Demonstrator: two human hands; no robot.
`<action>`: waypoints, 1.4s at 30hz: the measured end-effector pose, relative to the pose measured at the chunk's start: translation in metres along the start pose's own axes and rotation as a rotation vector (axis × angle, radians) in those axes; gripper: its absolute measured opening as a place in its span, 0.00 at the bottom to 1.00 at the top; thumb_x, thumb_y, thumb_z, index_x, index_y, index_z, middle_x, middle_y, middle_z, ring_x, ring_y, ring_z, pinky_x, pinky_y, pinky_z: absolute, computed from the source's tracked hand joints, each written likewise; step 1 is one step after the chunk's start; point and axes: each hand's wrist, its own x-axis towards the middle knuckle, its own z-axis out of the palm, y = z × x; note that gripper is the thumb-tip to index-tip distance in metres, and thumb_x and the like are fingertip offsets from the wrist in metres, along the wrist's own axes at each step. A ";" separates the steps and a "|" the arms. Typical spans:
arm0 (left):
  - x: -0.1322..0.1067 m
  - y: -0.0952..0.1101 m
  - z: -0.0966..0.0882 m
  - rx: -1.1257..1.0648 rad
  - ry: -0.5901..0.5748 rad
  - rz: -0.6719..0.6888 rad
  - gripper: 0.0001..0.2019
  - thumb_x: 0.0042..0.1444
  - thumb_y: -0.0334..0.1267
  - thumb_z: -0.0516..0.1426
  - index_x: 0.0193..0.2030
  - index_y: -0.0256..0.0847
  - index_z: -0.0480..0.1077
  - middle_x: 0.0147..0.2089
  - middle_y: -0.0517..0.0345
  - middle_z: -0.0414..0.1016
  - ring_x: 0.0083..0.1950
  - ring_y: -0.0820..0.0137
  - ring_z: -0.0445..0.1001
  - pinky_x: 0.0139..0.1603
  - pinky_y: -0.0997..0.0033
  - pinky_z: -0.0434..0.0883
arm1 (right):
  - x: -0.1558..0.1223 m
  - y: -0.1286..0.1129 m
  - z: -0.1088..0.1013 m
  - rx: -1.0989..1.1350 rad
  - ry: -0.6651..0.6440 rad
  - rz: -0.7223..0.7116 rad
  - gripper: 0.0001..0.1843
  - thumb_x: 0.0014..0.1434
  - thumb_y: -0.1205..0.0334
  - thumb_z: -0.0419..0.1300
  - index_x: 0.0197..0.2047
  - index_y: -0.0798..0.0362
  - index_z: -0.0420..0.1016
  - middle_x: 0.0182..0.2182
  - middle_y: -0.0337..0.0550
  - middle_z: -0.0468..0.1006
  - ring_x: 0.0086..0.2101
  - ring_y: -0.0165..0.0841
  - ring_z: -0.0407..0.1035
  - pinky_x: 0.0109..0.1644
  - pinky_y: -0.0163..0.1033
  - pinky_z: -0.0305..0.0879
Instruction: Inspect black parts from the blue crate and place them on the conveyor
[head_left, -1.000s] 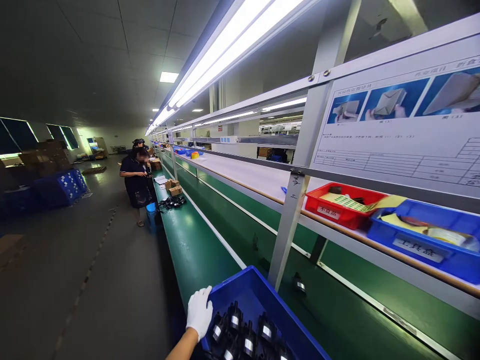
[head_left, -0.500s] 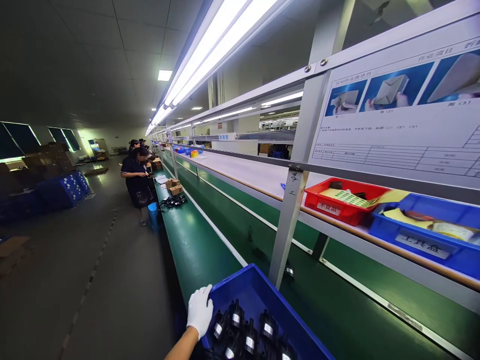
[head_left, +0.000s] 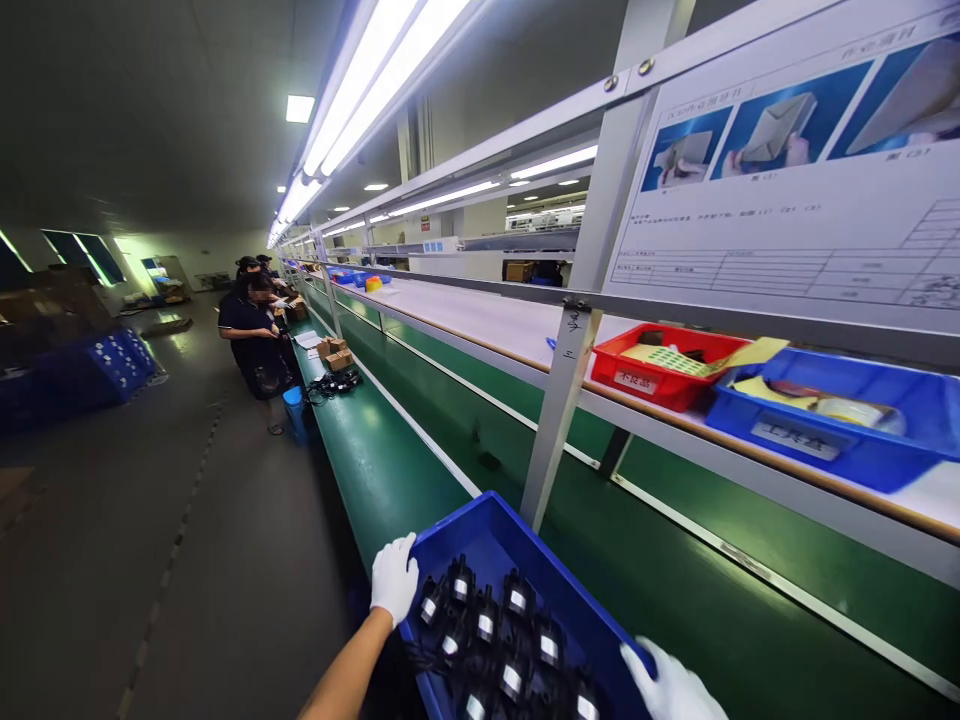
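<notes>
A deep blue plastic bin (head_left: 517, 535) sits at the bottom of the head view, over the green bench. Inside lie several black moulded parts (head_left: 486, 625) with stubby necks and white labels; their exact kind I cannot make out. My left hand (head_left: 395, 578), in a white glove, is closed over the bin's left rim, its fingertips at the edge. At the right rim, my right hand (head_left: 667, 685), also white-gloved, grips the edge, partly cut off by the frame. The bin's near end is out of view.
A green bench (head_left: 390, 460) runs away ahead, carrying black cables (head_left: 334, 385) and small cardboard boxes (head_left: 335, 352). A metal post (head_left: 559, 420) rises beside the bin. The shelf holds a red bin (head_left: 667, 365) and a blue bin (head_left: 825, 410). A person (head_left: 255, 340) stands at left.
My right hand has come into view at the bin's right rim. The view has shifted slightly, and more of the bin and its black parts shows. My left hand stays on the left rim.
</notes>
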 end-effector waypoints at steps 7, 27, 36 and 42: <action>0.004 0.001 0.005 -0.084 -0.009 0.008 0.26 0.63 0.34 0.50 0.68 0.40 0.66 0.67 0.48 0.72 0.66 0.57 0.68 0.71 0.55 0.59 | 0.008 -0.136 0.048 -0.064 -0.042 -0.248 0.22 0.73 0.57 0.48 0.61 0.54 0.74 0.55 0.53 0.80 0.55 0.41 0.73 0.64 0.49 0.65; -0.138 -0.090 0.005 -0.586 -0.560 -0.216 0.21 0.61 0.34 0.52 0.58 0.35 0.74 0.61 0.45 0.79 0.62 0.65 0.76 0.67 0.70 0.68 | 0.080 -0.180 0.090 -0.343 -0.308 -0.002 0.15 0.68 0.56 0.63 0.53 0.55 0.76 0.50 0.47 0.79 0.47 0.38 0.76 0.51 0.50 0.76; -0.089 -0.078 -0.056 -0.823 -0.469 -0.175 0.19 0.61 0.47 0.54 0.53 0.41 0.76 0.57 0.49 0.81 0.60 0.58 0.77 0.68 0.60 0.67 | 0.041 -0.165 0.036 -0.317 -0.120 -0.181 0.13 0.69 0.58 0.61 0.53 0.55 0.76 0.51 0.46 0.79 0.49 0.38 0.75 0.54 0.51 0.75; -0.020 0.028 -0.095 -1.201 -0.516 0.010 0.20 0.58 0.47 0.61 0.55 0.42 0.73 0.66 0.47 0.73 0.69 0.59 0.67 0.75 0.61 0.55 | -0.005 -0.210 -0.067 -0.307 0.076 -0.364 0.11 0.72 0.64 0.53 0.49 0.57 0.76 0.41 0.46 0.79 0.43 0.37 0.74 0.49 0.45 0.71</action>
